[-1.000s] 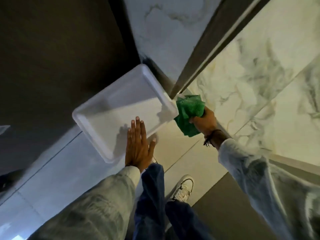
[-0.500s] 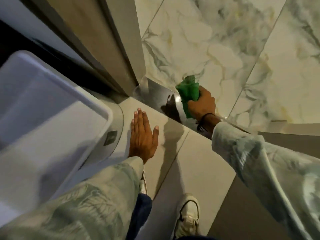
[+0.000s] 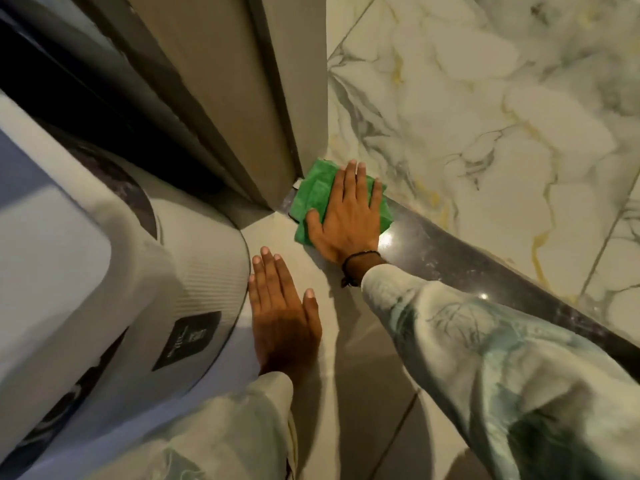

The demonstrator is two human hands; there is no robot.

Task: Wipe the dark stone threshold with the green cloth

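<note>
Right hand (image 3: 346, 216) flat, palm down, fingers spread, pressing the green cloth (image 3: 313, 199) onto the dark stone threshold (image 3: 460, 261). No pinch or fist: cloth is pinned under the open palm, not gripped. Thumb lies on the cloth's near-left edge.

Cloth sits at the threshold's far-left end, butted into the corner where the door frame (image 3: 284, 98) meets the floor. Crumpled flat; its near corner hangs off the threshold onto the light floor tile (image 3: 363, 341). Cloth shows left of the fingers and along the right side of the hand.

Threshold runs as a glossy dark strip from that corner toward lower right, between the marble-pattern tile (image 3: 485, 116) on its far side and the plain tile on its near side. Bright reflection on the stone just right of the hand's heel. Pale specks visible along the strip.

Black cord bracelet (image 3: 356, 263) on the right wrist, pale patterned sleeve (image 3: 485, 358) behind it.

Left hand (image 3: 280, 310) flat on the plain tile, near side of the threshold, holding nothing, fingers together and extended. It sits just beside the rounded white appliance (image 3: 156, 289) with the dark label (image 3: 188, 337); little finger at or nearly at its edge, contact unclear.
</note>
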